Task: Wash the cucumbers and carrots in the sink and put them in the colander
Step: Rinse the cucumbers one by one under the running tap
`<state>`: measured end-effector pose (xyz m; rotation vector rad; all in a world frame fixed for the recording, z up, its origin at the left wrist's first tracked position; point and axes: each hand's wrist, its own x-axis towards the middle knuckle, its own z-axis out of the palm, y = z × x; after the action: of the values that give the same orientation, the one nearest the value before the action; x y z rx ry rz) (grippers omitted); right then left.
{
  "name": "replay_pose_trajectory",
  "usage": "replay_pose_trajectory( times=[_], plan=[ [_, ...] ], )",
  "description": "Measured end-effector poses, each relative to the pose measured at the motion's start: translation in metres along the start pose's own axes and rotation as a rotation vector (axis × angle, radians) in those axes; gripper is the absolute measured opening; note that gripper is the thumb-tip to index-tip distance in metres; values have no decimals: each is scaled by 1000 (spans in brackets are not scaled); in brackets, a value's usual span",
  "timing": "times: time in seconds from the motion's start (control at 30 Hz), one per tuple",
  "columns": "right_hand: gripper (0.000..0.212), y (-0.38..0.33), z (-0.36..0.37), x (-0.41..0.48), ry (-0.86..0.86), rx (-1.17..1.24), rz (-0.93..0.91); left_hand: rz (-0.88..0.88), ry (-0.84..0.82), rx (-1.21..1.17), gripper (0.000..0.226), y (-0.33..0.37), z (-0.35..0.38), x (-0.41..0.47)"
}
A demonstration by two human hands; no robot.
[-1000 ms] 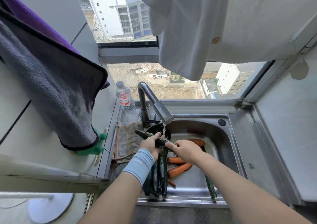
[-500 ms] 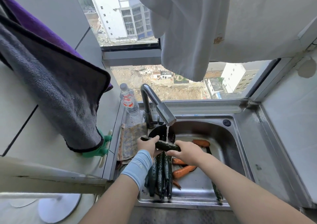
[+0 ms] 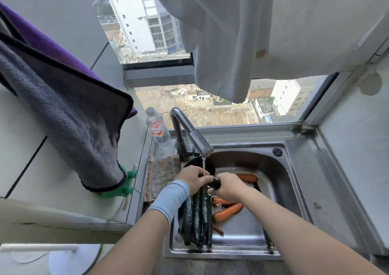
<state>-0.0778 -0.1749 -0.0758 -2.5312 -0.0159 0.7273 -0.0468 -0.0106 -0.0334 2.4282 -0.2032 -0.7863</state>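
Hands drawn closer together since half a second ago, now almost meeting on one cucumber (image 3: 215, 182) under the tap (image 3: 201, 146). Left hand (image 3: 192, 178) and right hand (image 3: 228, 185) both wrapped tight round it, only a short dark stretch visible between. Rubbing apparently under way. Other cucumbers (image 3: 196, 218) and carrots (image 3: 227, 211) lying unwashed in the sink (image 3: 294, 182). Dark colander (image 3: 209, 165) just behind, contents unclear.
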Motion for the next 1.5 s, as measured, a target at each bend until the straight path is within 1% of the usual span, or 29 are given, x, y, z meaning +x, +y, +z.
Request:
replay_pose_trajectory(
  times=[0.07,0.13,0.17,0.2,0.27,0.37,0.43,0.53,0.57,0.63,0.7,0.77,0.8,0.87,0.9,1.03,1.13,1.17,1.23,1.3,1.37,1.4,1.43,1.47,1.5],
  plan=[
    [31,-2,-4,2,-36,-8,-12,77,-32,353,35,3,-3,1],
    [30,-8,-6,4,-66,-47,-51,186,-7,733,40,5,-2,4],
    [29,-12,-6,5,-76,-78,-78,231,-7,856,39,7,0,5],
    [29,-16,-6,7,-82,-110,-98,240,-16,891,37,7,3,6],
    [28,-19,-4,11,-80,-128,-103,156,-86,803,35,7,5,6],
    [26,-14,1,16,-44,-53,-113,51,-205,621,37,-1,4,6],
    [26,-16,2,18,23,-89,-171,-1,-201,524,38,-4,3,4],
    [18,-20,1,19,175,-259,-247,-40,-139,352,47,-13,-4,0],
    [17,-19,0,19,214,-296,-231,-53,-143,319,46,-16,-8,-2],
    [18,-15,-3,19,221,-301,-145,-75,-153,286,33,-22,-15,-3],
    [23,-14,-4,21,177,-278,-82,-80,-120,302,33,-23,-18,-7],
    [29,-17,-2,23,126,-290,-65,-49,-103,297,41,-18,-18,-10],
    [32,-17,0,23,108,-287,-66,-32,-98,308,41,-17,-16,-9],
    [38,-17,4,24,67,-276,-57,-2,-111,399,39,-16,-12,-8],
    [40,-17,6,24,47,-271,-45,2,-121,467,44,-17,-11,-8],
    [31,-17,12,24,43,-292,-44,-6,-140,547,57,-24,-4,-6],
    [32,-16,11,25,42,-271,-47,22,-87,595,52,-25,4,-7],
    [34,-17,10,23,38,-266,-47,0,-66,570,50,-25,6,-8],
    [40,-17,12,21,81,-195,-12,-72,-37,443,54,-24,10,-8],
    [45,-17,17,17,160,-46,101,-131,-45,325,61,-25,11,-7],
    [66,-22,20,12,197,98,252,-173,-72,207,71,-27,8,-8],
    [79,-27,23,12,207,188,341,-192,-78,133,71,-28,7,-10],
    [88,-34,20,8,210,305,437,-207,-79,30,66,-29,6,-13],
    [90,-40,22,9,224,438,511,-226,-88,-114,56,-28,6,-17],
    [85,-48,21,9,228,589,566,-259,-112,-272,46,-27,6,-20]
  ],
)
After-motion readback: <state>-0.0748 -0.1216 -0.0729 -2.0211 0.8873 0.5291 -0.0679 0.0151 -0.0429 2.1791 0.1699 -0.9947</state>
